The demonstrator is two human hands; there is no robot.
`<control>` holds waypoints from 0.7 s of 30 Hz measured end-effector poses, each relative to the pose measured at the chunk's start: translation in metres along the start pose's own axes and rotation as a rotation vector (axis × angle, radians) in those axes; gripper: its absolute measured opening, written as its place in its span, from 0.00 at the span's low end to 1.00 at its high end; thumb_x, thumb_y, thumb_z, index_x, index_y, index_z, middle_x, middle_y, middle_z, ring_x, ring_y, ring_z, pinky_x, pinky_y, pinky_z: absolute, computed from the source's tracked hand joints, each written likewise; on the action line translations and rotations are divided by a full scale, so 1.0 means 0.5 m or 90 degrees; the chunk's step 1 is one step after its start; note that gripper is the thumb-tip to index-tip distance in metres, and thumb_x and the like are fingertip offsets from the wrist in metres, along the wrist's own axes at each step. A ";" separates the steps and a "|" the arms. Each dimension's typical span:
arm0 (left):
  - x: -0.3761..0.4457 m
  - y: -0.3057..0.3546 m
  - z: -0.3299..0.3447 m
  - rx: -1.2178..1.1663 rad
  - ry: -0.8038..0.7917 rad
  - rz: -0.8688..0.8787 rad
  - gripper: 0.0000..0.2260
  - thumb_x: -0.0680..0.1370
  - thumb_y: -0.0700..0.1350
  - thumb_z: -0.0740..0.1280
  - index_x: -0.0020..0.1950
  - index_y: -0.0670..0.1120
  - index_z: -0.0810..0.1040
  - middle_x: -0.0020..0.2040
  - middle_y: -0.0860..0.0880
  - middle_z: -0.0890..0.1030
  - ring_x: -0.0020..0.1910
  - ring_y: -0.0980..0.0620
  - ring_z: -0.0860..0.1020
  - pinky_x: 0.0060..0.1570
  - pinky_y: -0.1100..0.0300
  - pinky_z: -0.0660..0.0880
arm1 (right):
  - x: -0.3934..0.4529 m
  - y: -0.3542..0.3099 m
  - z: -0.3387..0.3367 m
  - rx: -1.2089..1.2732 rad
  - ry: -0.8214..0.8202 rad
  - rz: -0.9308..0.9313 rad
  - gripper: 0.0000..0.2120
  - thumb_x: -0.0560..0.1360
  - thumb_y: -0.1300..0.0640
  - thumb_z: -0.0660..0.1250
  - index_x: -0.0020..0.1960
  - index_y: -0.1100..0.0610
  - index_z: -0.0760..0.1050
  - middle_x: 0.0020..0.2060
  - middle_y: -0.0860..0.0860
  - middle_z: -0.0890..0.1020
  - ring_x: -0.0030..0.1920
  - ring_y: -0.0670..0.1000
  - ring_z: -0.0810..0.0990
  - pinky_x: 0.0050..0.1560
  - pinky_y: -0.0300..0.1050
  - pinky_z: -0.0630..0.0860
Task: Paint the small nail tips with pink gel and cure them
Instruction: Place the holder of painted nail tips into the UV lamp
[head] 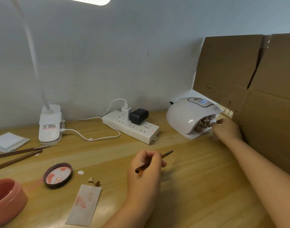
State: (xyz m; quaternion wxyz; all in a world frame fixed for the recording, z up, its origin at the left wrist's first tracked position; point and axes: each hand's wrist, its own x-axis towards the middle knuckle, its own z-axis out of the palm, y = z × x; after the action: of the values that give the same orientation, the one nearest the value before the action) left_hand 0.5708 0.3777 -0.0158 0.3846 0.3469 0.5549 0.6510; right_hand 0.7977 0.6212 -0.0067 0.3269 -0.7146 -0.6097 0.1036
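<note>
A white curing lamp (pixel 183 116) stands at the back right of the wooden table, its display lit. Inside its opening I see several small nail tips on holders (pixel 204 124), pinkish brown. My right hand (pixel 226 130) is at the lamp's opening, fingers curled on the edge of the white tray under the lamp. My left hand (pixel 145 167) rests mid-table and grips a brown gel brush (pixel 167 153), bristle end pointing right. A dark lid smeared with pink gel (pixel 58 175) lies at the left, next to a pink jar (pixel 7 199).
A power strip (pixel 132 127) with two chargers sits at the back centre. A white desk lamp base (pixel 49 125) stands at the left, with two more brushes (pixel 17 155) and a white pad (pixel 8 142). A stained paper strip (pixel 83 204) lies in front. Cardboard (pixel 256 89) walls the right.
</note>
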 end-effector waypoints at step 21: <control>0.003 -0.007 -0.004 -0.034 0.014 0.004 0.08 0.76 0.43 0.67 0.38 0.47 0.81 0.34 0.49 0.83 0.31 0.58 0.73 0.38 0.60 0.71 | 0.063 -0.192 -0.044 -0.234 -0.110 -0.207 0.21 0.80 0.55 0.52 0.68 0.40 0.70 0.69 0.53 0.71 0.54 0.59 0.77 0.51 0.50 0.78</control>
State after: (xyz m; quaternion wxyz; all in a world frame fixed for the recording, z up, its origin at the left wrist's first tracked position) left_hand 0.5689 0.3786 -0.0192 0.3854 0.3310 0.5403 0.6708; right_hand 0.7400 0.6475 0.0749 0.1506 -0.6432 -0.7508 -0.0020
